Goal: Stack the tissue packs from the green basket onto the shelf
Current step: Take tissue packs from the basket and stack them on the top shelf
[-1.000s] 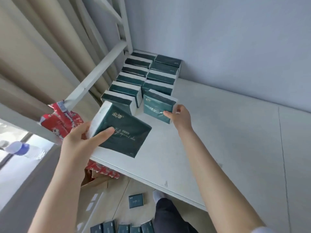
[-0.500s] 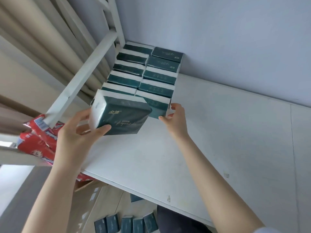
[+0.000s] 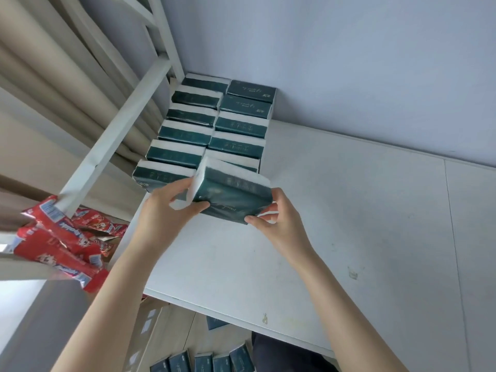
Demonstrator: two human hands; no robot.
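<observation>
A dark green tissue pack (image 3: 230,194) with white ends is held between both hands at the front of the right row. My left hand (image 3: 166,210) grips its left end; my right hand (image 3: 279,221) holds its right lower corner. Two rows of several matching tissue packs (image 3: 188,135) stand on the white shelf (image 3: 349,224), running back to the wall corner. More tissue packs (image 3: 204,361) lie on the floor below the shelf edge. The green basket is not in view.
Red snack packets (image 3: 67,242) are piled on a lower level at the left. A white shelf frame bar (image 3: 120,124) slants along the left of the rows. Beige curtains hang behind it. The wall (image 3: 349,63) closes the back.
My left hand carried the pack rightward and forward to the front of the right row. My right hand left the earlier pack and took hold of this one's right corner.
</observation>
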